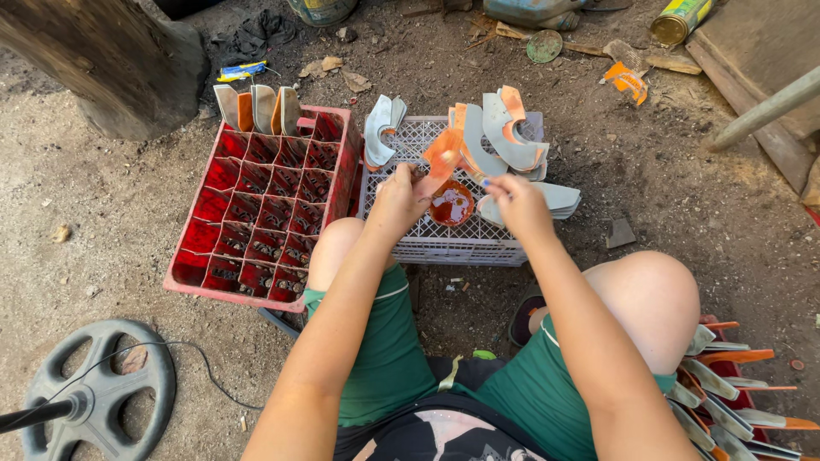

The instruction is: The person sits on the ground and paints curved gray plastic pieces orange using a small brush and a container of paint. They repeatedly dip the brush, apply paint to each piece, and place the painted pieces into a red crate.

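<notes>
I count two crates on the dirt in front of me: a red compartmented crate (pixel 260 209) on my left and a white lattice crate (pixel 453 235) turned bottom-up as a work surface. Four curved sole-shaped pieces (pixel 258 108) stand on edge at the far rim of the red crate, two pale and two with orange faces as far as I can tell. On the white crate sits one small orange cup of glue (pixel 451 205), with one pale curved piece (pixel 382 130) at the far left corner and a loose heap of grey and orange pieces (pixel 511 137) at the far right; I cannot count that heap exactly. My left hand (pixel 400 203) has its fingers curled together, pinching one orange-coated piece (pixel 442 156) by its near end, so the piece rises up and away from the fingertips, above the cup. My right hand (pixel 518 203) is closed around something thin, just beside that piece; I cannot tell what it grips. A stack of finished pieces (pixel 726 384) lies by my right knee.
</notes>
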